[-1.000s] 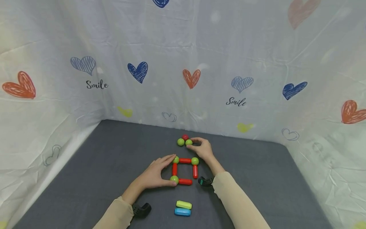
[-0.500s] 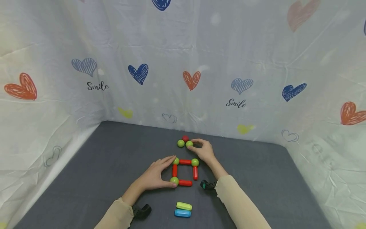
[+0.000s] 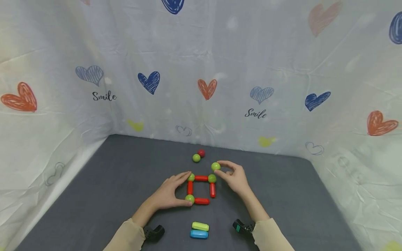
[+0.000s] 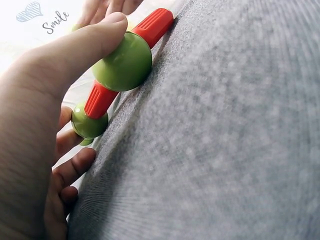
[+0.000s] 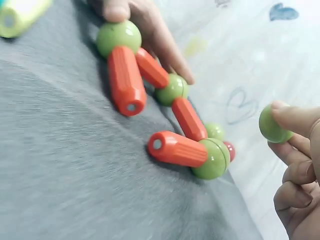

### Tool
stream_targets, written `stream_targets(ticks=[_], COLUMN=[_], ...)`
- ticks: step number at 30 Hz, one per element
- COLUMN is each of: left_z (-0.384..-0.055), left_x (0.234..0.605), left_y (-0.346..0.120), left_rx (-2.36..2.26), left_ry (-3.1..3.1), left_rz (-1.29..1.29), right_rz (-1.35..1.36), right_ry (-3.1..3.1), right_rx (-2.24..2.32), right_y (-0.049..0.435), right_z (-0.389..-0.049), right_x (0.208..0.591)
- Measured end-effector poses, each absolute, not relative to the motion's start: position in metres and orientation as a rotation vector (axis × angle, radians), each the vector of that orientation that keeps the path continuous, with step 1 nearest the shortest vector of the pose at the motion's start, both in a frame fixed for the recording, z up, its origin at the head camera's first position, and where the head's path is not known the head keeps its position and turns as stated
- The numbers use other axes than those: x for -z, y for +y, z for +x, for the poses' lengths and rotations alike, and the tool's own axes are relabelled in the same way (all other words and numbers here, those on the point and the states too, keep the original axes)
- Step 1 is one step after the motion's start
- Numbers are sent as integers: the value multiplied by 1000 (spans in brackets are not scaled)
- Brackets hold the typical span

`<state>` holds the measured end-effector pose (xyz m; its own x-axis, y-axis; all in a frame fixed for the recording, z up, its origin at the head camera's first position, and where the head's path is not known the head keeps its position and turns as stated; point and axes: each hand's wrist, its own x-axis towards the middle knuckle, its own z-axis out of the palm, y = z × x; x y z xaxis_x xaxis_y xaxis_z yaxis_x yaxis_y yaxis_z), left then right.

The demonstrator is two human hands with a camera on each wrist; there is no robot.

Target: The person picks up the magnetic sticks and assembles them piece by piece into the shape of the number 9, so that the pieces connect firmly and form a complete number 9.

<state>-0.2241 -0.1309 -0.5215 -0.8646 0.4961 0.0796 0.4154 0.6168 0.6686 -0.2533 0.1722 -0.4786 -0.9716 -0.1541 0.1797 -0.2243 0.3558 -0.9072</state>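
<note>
A three-cornered frame of red magnetic rods (image 3: 201,201) and green balls lies on the dark cloth, its near right corner without a ball. My left hand (image 3: 171,191) spans the frame's left side, thumb on the near green ball (image 4: 122,61) and fingertips at the far green ball (image 3: 191,177). Between thumb and fingertips my right hand (image 3: 233,176) pinches a loose green ball (image 5: 274,125), raised to the right of the frame's far right ball (image 3: 212,178). In the right wrist view, metal ends show on two rods that point toward the open corner.
Behind the frame sit another green ball (image 3: 196,158) and a red ball (image 3: 201,153), side by side. Nearer the front lie a yellow-green rod (image 3: 200,226) and a blue rod (image 3: 199,234). A white curtain (image 3: 232,104) printed with hearts hangs behind the table.
My right hand has taken the green ball away from the cluster at the back and carried it toward the right and nearer. My left hand keeps its place on the frame.
</note>
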Motion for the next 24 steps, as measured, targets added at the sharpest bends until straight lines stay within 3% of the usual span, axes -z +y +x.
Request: stream_targets(ticks=[11,17,24], left_z=[-224,-224,-223], left_x=[521,521,521], left_y=[-133,-133,-132], left_rx=[-1087,-1106,-1093], left_ry=[2708,2727,2717], left_rz=[779,771,766], right_rz=[369,367,581], right_ry=[-2503,-2528,-2581], right_rx=[-1817,-1865,-1778], right_y=[191,195,200], right_z=[-200,-193,-190], right_x=[501,520,527])
